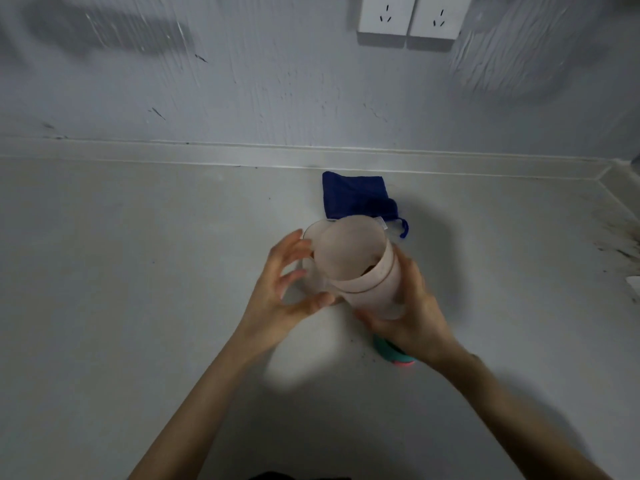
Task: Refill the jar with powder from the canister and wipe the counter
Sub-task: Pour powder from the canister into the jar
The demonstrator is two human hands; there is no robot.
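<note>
Two translucent pinkish containers meet at the middle of the counter. My right hand (pixel 412 317) grips the canister (pixel 360 265) by its lower body and tilts it to the left, its open mouth facing me. Dark powder (pixel 369 270) lies just inside the canister's lower rim. The jar (pixel 310 251) stands behind and to the left, partly hidden by the canister. My left hand (pixel 284 299) curls round the jar's left side, thumb at the front. A folded dark blue cloth (pixel 353 195) lies just beyond them.
A teal and pink lid (pixel 394 356) lies on the grey counter (pixel 138 271) under my right wrist, with dark specks (pixel 363 355) beside it. Dark smears mark the counter's right edge (pixel 620 244). Two wall sockets (pixel 412 19) sit above the backsplash.
</note>
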